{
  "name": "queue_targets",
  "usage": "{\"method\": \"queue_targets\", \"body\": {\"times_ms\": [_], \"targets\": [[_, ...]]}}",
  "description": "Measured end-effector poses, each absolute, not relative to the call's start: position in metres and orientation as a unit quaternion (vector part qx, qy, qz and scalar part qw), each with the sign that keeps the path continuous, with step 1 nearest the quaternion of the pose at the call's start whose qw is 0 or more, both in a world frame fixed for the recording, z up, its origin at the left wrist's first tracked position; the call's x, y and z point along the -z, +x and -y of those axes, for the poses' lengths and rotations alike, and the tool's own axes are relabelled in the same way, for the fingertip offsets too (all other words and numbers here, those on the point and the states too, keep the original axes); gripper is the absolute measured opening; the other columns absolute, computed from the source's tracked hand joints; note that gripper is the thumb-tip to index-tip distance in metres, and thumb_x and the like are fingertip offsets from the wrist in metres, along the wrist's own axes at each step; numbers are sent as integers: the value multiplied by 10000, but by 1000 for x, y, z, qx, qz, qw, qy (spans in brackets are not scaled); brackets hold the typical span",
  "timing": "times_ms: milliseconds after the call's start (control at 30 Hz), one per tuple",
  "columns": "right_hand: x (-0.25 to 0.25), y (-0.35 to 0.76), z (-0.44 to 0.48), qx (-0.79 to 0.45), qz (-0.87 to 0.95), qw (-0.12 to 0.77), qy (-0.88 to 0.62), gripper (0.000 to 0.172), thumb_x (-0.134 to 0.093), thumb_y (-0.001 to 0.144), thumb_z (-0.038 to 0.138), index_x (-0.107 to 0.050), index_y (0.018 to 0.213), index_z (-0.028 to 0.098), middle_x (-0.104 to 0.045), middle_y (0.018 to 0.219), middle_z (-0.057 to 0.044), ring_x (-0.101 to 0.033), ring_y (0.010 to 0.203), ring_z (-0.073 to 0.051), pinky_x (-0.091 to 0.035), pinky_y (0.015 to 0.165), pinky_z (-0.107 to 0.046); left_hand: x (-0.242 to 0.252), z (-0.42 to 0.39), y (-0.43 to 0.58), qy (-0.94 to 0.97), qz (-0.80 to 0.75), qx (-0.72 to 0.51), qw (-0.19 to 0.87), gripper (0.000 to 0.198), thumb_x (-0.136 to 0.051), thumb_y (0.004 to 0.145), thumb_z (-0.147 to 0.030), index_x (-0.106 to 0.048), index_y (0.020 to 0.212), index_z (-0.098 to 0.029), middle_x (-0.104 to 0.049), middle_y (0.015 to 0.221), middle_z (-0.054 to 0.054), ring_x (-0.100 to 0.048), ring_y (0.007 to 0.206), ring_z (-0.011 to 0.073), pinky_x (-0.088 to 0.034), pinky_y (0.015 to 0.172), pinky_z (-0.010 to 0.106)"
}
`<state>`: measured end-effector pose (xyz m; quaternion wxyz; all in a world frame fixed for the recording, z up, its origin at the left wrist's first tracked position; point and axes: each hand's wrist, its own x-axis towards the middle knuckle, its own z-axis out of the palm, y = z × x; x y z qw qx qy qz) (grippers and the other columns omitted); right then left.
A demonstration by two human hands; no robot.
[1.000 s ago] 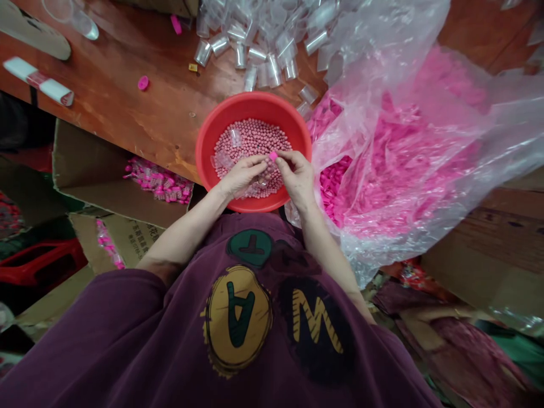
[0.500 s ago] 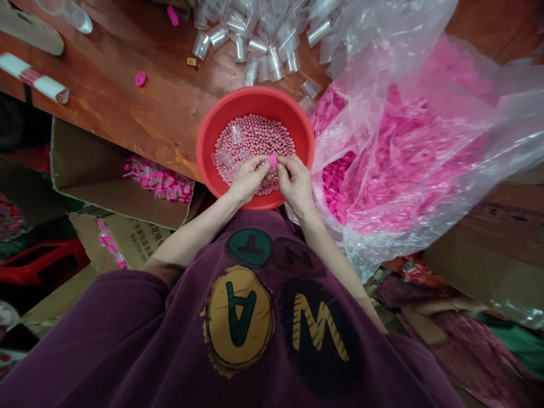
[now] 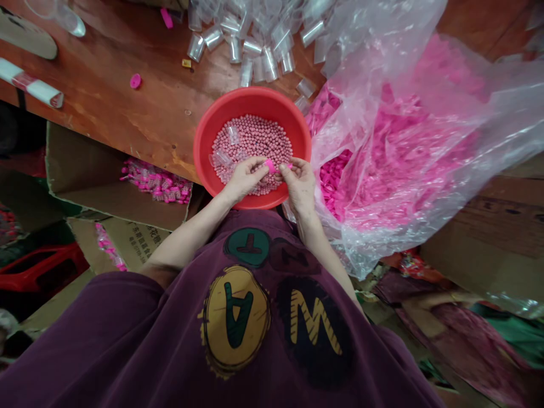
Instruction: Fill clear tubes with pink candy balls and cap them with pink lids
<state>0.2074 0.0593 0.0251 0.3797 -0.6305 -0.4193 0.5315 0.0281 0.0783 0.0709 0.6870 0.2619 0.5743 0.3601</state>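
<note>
Currently your two hands meet over the near half of the red basin, which sits at the counter edge and is filled with small pink beads. Your left hand pinches a small vial with a pink cap; the vial's clear body is mostly hidden behind the fingers, so only the cap end is confirmed. Your right hand has its grip closed at the fingertips just right of the cap, with a sliver of pink showing there; whether that is a second cap cannot be told.

Key relation: the cap lies between the two grips, touching the left fingertips and just beside the right ones. The vial's long axis appears to run roughly left to right, cap end pointing toward the right hand. The left hand carries the piece; the right hand is nearest the capped end.

Surroundings noted: loose clear vials lie heaped on the counter beyond the basin. A clear plastic bag of pink caps rests just right of the basin. A cardboard box holding finished pink pieces sits below the counter, left.
</note>
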Motion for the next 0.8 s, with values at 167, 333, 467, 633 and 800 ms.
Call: {"method": "queue_targets", "body": {"times_ms": [167, 333, 467, 633, 800], "targets": [[-38, 195, -55, -463, 589, 300, -590, 636, -771, 984, 573, -582, 1513, 274, -725, 1393, -138, -726, 1287, -301, -637, 1153, -565, -70, -82, 32, 257, -606, -350, 667, 145, -743, 876, -18, -805, 928, -138, -748, 800, 3, -636, 694, 109, -512, 684, 224], [-48, 183, -48, -393, 690, 181, -580, 927, -908, 833, 339, -473, 1642, 219, -590, 1600, -223, -576, 1514, -433, -540, 1236, -690, -71, -78, 46, 170, -633, -342, 674, 115, -714, 937, -74, -779, 885, -154, -738, 736, -7, -626, 605, 98, -537, 628, 215], [-33, 180, -48, -365, 680, 178, -610, 795, -827, 808, 269, -524, 1542, 218, -686, 1408, -180, -670, 1327, -380, -597, 1151, -611, -70, -75, 51, 166, -629, -344, 677, 70, -780, 928, -101, -775, 879, -151, -754, 742, 1, -642, 619, 94, -546, 624, 201], [-28, 178, -51, -340, 693, 187, -608, 642, -709, 841, 281, -537, 1455, 205, -719, 1306, -175, -694, 1235, -356, -604, 1068, -546, -67, -75, 53, 152, -627, -351, 679, 67, -797, 936, -100, -769, 900, -149, -743, 740, -7, -641, 614, 90, -527, 614, 200], [-25, 175, -62, -375, 722, 113, -570, 650, -713, 855, 298, -549, 1466, 144, -701, 1384, -222, -678, 1299, -405, -562, 1119, -605, -60, -75, 51, 136, -642, -322, 682, 141, -803, 951, -166, -717, 840, -160, -674, 662, -18, -601, 580, 105, -496, 613, 238]]}}
